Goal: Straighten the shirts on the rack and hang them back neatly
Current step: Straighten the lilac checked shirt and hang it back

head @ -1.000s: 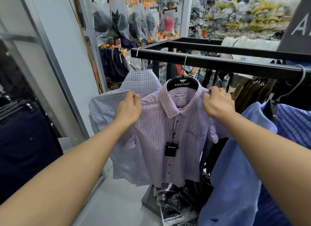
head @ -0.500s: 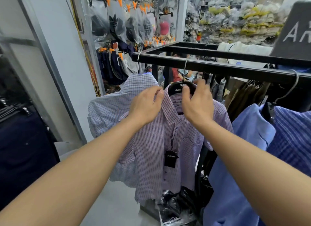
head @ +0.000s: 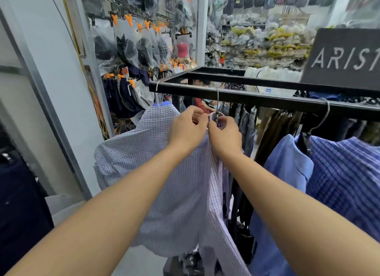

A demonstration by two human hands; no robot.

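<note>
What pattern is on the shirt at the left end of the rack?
The shirt has a fine blue check on white; head view.

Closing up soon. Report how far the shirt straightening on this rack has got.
Done: the pale checked shirt at the rail's end hangs spread on the rack. In hand: left hand and right hand pinch the pink checked shirt at its collar, turned edge-on. Left: the plain blue shirt and striped blue shirt hang bunched together.
</note>
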